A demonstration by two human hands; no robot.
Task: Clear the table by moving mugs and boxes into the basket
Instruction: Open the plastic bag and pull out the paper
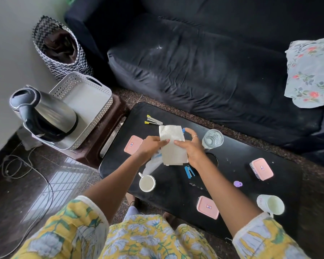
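Above the middle of the black table point(176, 193), my left hand point(151, 146) and my right hand point(190, 148) both pinch a white paper towel point(173, 144). Under it my left hand also holds something white with blue marks that hangs down. Three pink-lidded boxes lie on the table: one at the left point(132, 144), one at the right point(262, 168), one near the front edge point(208, 207). A white mug point(147, 183) stands front left and another white mug point(270, 204) lies tilted at the front right. The white perforated basket point(101, 101) sits on a brown stool to the left.
A steel kettle point(45, 113) stands in the basket's near end. On the table are a glass of water point(212, 138), a yellow stapler point(153, 120), a blue stapler point(189, 171) and a small purple object point(238, 183). A dark sofa lies behind; a zigzag bag point(58, 47) stands back left.
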